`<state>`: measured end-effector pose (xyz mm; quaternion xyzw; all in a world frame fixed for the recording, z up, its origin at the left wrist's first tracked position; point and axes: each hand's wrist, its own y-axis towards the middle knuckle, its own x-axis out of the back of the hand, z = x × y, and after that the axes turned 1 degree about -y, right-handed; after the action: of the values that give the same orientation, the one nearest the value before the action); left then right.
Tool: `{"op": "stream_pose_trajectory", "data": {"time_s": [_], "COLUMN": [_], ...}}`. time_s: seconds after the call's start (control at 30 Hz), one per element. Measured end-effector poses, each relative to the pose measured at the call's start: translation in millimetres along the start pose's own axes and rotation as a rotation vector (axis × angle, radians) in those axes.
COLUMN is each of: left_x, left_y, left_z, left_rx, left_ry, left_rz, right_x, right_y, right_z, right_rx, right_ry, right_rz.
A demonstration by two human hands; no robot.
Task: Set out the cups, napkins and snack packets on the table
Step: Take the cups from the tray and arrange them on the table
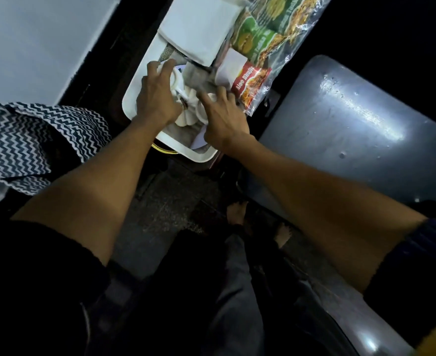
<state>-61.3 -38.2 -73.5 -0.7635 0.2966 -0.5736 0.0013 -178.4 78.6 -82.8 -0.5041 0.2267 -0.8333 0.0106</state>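
Note:
A white tray [134, 93] lies on a small dark table and holds several white paper cups [188, 109] lying on their sides, plus folded white napkins [199, 29] at its far end. My left hand [157, 96] rests over the cups with its fingers curled around one. From the right, my right hand [224, 119] reaches in with fingers spread, touching the cups. Beside the tray's right edge lie a red snack packet [253, 83] and green snack packets [271, 24]. An upright paper cup [231, 69] stands between the napkins and the red packet.
A grey-blue seat [353, 119] lies to the right and a pale berth [37, 42] to the left. A zigzag-patterned cloth [31, 140] lies at the left. Below are my legs and bare feet [237, 214] on a dark floor.

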Motion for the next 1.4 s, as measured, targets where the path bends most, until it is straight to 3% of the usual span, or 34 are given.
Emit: {"op": "stream_pose_trajectory", "data": {"time_s": [0.2,0.3,0.43,0.63,0.8,1.07,1.23,1.4], "left_x": [2.8,-3.3,-18.3,-60.9,-99.9,-157.0,-188.7,-216.3], "left_y": [-1.4,-23.7,-62.8,-115.4,-140.8,-151.4,-152.4,-148.4], "left_z": [-2.8,-13.1,-39.0,-111.1,-169.0,-236.0,-261.1,-273.8], "left_rx": [0.131,0.326,0.478,0.429,0.305,0.094,-0.031,-0.167], "left_ry": [0.035,-0.260,-0.808,-1.042,-1.013,-0.739,-0.572,-0.427], "left_rz": [-0.128,-0.220,-0.211,-0.020,0.077,0.175,0.181,0.174], "right_x": [6.9,9.8,12.6,3.3,9.0,14.6,12.8,2.2], "right_y": [-23.6,-53.1,-95.7,-150.0,-191.7,-252.0,-271.5,-272.4], "right_z": [-11.1,-20.2,-42.2,-105.0,-165.3,-258.6,-298.7,-327.1], "right_rx": [-0.056,-0.142,-0.331,-0.587,-0.679,-0.952,-1.075,-1.085], "right_ry": [0.192,0.421,0.766,1.209,1.286,1.113,0.937,0.817], "right_rz": [-0.220,-0.364,-0.434,-0.398,-0.485,-0.642,-0.648,-0.585]}}
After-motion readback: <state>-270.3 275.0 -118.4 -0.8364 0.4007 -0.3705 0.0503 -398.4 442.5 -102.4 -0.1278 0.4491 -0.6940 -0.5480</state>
